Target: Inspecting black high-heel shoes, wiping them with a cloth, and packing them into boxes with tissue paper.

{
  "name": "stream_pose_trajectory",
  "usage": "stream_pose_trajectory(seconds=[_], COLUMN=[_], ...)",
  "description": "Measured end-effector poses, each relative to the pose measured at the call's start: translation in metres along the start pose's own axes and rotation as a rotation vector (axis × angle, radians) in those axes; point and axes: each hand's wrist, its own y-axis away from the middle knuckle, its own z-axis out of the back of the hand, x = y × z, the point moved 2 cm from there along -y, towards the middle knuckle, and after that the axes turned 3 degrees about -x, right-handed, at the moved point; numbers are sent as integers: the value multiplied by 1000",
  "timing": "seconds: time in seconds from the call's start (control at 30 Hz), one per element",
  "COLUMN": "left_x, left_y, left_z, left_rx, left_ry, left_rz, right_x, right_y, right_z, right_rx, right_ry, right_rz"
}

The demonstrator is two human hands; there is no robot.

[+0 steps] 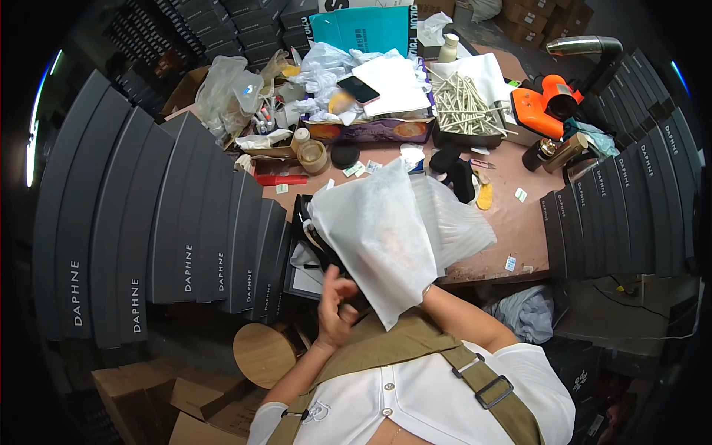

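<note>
A white, thin cloth-like bag (382, 237) spreads out in front of my chest above the table edge. My right forearm (467, 315) runs up to its lower right edge. The right hand is covered by the bag; only a faint pinkish tint comes through, so its fingers cannot be read. Close to the bag's lower left side, my left hand (337, 308) is raised with its fingers loosely bent and apart, holding nothing. A black shoe (317, 239) shows partly behind the bag's left edge. White pleated wrapping (451, 222) lies to the bag's right.
Tall stacks of dark grey shoe boxes (172, 215) stand left and more boxes (630, 200) right. A tray of pale sticks (467, 107), a glue jar (313, 157), an orange device (545, 107) and a phone (358, 90) are toward the back. A wooden stool (263, 354) stands lower left.
</note>
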Motion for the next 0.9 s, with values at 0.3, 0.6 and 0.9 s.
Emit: stream_pose_trajectory(seconds=[0.3,0.6,0.9], left_x=[20,42,251], left_y=[-37,-25,15], left_z=[34,-46,5], left_rx=[-485,11,-140], left_ry=[492,-460,805], left_rz=[277,-82,1163], right_x=[40,-37,-148], right_y=[33,-6,46], right_z=[22,57,-9], right_rx=[725,-134,309], right_ry=[-193,-992,391], right_rz=[-102,-645,-323])
